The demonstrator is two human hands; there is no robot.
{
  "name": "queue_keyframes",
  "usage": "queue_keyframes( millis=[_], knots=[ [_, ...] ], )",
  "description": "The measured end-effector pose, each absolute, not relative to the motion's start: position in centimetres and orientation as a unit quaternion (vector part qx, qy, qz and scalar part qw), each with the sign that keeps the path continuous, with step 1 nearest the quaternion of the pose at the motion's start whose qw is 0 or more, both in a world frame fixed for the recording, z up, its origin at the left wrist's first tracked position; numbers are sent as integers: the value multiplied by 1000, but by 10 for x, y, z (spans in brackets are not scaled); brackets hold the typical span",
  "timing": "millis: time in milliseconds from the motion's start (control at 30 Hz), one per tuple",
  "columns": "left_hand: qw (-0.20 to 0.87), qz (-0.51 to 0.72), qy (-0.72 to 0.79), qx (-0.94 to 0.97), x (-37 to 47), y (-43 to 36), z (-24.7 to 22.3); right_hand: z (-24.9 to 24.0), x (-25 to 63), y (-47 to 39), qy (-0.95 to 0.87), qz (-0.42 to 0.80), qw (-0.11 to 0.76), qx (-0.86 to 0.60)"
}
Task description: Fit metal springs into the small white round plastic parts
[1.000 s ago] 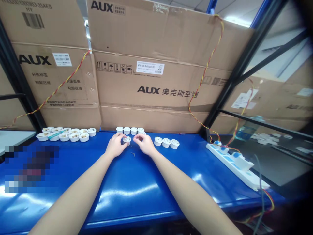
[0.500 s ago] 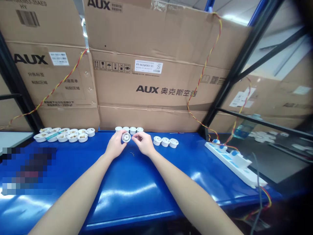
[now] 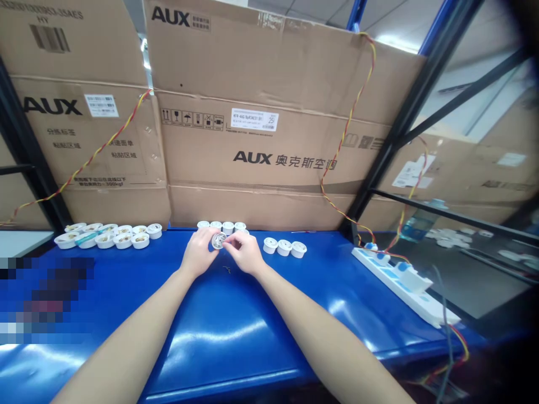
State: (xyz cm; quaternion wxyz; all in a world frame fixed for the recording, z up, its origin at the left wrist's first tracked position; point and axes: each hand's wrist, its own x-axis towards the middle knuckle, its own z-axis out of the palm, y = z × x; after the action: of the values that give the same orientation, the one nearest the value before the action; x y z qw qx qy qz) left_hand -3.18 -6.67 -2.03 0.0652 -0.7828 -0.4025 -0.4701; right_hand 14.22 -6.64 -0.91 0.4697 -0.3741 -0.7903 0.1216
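Note:
My left hand (image 3: 197,252) is closed around a small white round plastic housing (image 3: 218,240), its open face turned toward me with metal-looking parts inside. The fingertips of my right hand (image 3: 247,253) are pinched together at the housing's right edge; anything between them is too small to make out. Below the hands, a few tiny dark slender pieces (image 3: 227,269) lie on the blue table (image 3: 219,336). Just behind the hands stands a group of several similar white housings (image 3: 228,227). To the right of my right hand, three more white housings (image 3: 284,247) sit in a row.
At the left, several white cups (image 3: 123,240) hold small parts, with a teal tool (image 3: 90,235) across them. A white power strip (image 3: 404,286) runs along the right edge. Cardboard boxes (image 3: 252,196) form a wall behind; a black metal frame (image 3: 404,123) rises at right.
My right hand has moved left and its fingertips now meet the face of the housing. My left hand still holds the housing. The view has shifted slightly.

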Motion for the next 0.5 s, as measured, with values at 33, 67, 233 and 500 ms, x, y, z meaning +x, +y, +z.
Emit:
queue_keyframes(
  millis=[33,67,233,500],
  knots=[
    [67,-471,-402,-783,-32,-67,-20,-9,142,-67,-789,122,470,-377],
    [69,-471,-401,-783,-32,-66,-21,-8,142,-67,-786,124,471,-380],
    [85,-465,-387,-792,-31,-66,-21,-8,139,-68,-766,151,486,-392],
    [98,-474,-365,-795,-30,-68,-18,-13,139,-60,-686,358,499,-390]
  ],
)
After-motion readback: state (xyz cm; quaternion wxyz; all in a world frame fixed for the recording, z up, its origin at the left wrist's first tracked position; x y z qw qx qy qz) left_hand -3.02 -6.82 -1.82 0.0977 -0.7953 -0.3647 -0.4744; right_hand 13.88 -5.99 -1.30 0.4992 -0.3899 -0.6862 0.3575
